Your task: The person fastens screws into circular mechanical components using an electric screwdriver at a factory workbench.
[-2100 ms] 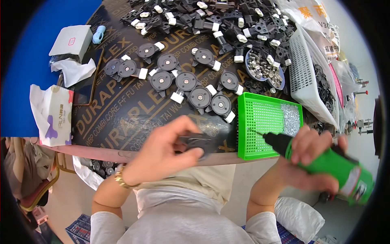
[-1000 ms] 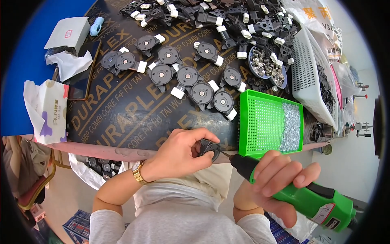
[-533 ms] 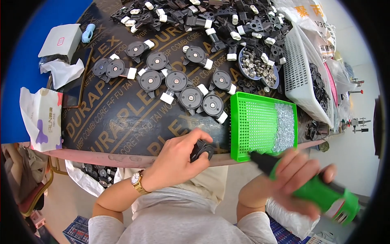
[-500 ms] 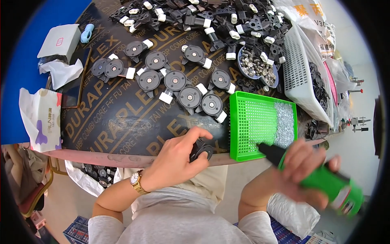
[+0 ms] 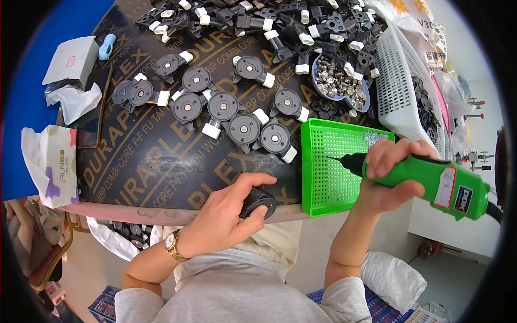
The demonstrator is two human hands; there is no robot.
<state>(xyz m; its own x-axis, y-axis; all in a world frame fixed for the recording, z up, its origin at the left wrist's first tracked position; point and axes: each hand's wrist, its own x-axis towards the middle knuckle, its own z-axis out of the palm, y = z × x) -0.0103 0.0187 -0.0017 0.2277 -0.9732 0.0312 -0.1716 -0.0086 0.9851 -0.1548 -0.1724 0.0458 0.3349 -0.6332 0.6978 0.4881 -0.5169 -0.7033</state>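
My left hand (image 5: 218, 210) grips a black round wheel-like plastic part (image 5: 265, 203) at the table's front edge, thumb on its rim. In my right hand (image 5: 390, 172) is a green electric screwdriver (image 5: 428, 183), its black nose and thin bit pointing left over a green perforated tray (image 5: 308, 188). Small silvery screws (image 5: 375, 137) lie in the tray's right part, partly hidden behind my hand. Whether the bit touches the tray cannot be made out. Beyond my left hand lie several black round wheel parts (image 5: 222, 106) with white end caps.
A heap of black parts with white caps (image 5: 269, 24) covers the far side. Near it are a bowl of metal pieces (image 5: 329, 81) and a white basket (image 5: 396, 102). A tissue pack (image 5: 56, 172), a white box (image 5: 70, 62) and a phone (image 5: 97, 113) lie left.
My right hand has brought the screwdriver up and to the left, so its bit now reaches further over the tray. The left hand still holds the wheel part at the edge.
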